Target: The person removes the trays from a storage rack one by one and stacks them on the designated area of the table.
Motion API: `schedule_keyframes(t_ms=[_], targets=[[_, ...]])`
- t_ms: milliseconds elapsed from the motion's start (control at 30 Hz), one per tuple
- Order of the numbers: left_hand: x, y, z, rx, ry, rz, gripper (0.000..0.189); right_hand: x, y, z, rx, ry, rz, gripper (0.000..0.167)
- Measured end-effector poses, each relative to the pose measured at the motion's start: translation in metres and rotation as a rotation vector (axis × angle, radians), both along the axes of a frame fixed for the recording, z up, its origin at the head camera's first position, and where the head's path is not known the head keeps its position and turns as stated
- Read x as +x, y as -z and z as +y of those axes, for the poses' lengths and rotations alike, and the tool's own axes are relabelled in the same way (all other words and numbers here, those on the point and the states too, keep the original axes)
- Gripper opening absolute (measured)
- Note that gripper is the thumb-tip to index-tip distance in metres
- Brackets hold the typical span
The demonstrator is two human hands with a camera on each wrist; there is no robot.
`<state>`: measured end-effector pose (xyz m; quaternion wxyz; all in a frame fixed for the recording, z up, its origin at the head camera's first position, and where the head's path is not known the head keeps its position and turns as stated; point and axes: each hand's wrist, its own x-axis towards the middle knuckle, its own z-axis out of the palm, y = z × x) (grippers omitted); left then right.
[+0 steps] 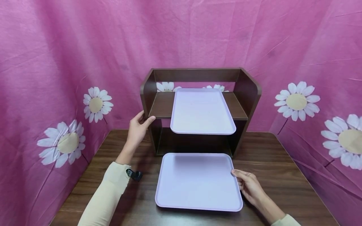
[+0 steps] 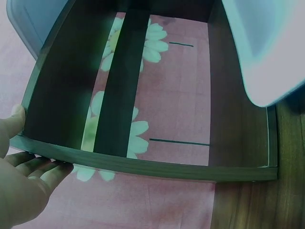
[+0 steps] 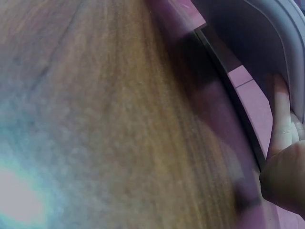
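Observation:
A dark brown two-tier desk shelf (image 1: pixel 198 74) stands on the wooden table. My left hand (image 1: pixel 137 128) holds its left side panel (image 2: pixel 157 168), thumb on one side of the board and fingers on the other. On the upper board lies a pale lilac tray (image 1: pixel 202 110), its front end jutting out past the shelf's edge. A second lilac tray (image 1: pixel 198 182) is in front of the lower compartment. My right hand (image 1: pixel 249 185) pinches this tray's right rim, thumb on top; in the right wrist view fingers (image 3: pixel 281 119) reach under its underside (image 3: pixel 238 43).
The brown wood-grain table (image 1: pixel 271 179) extends on both sides of the shelf. Behind it hangs a pink cloth (image 1: pixel 198 34) printed with white daisies. A black strap (image 1: pixel 134 174) is around the left wrist at the cream sleeve (image 1: pixel 108 188).

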<state>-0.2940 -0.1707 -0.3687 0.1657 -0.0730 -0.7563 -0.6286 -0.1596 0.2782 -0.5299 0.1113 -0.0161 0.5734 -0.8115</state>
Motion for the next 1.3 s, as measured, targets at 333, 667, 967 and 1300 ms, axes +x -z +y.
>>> schedule_keyframes(t_ms=[333,667,967,1300], targets=[[0.000,0.001,-0.001,-0.010,-0.002,0.010,0.056,-0.001,0.004,-0.002,0.015,-0.031,-0.009,0.038],[0.000,-0.001,-0.002,-0.013,-0.001,0.003,0.057,-0.002,-0.007,-0.007,0.291,0.069,-0.178,0.019],[0.000,0.001,-0.002,-0.008,-0.009,0.004,0.056,-0.003,-0.021,-0.018,0.839,0.149,0.028,0.029],[0.000,0.002,0.000,-0.001,-0.001,0.008,0.055,-0.003,-0.024,-0.022,1.138,0.155,0.165,0.009]])
